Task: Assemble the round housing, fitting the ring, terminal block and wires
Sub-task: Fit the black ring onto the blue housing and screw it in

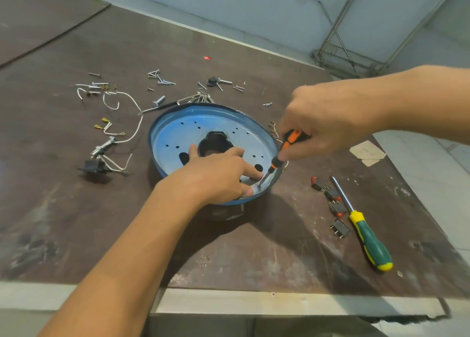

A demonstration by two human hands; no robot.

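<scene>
The round blue housing [178,133] lies open side up in the middle of the table, with a dark cut-out at its centre and several small holes. My left hand [216,176] rests flat inside it, fingers spread, the index fingertip beside a screw at the near right rim. My right hand [328,123] grips a short orange and black screwdriver [279,156] whose tip stands on that screw. White wires [132,133] with yellow terminals and a black block [92,166] lie left of the housing.
Loose screws and bolts [160,78] are scattered behind the housing. A long green and yellow screwdriver [368,237] and several small black switches [335,204] lie at the right. The table's front edge runs just below my forearms.
</scene>
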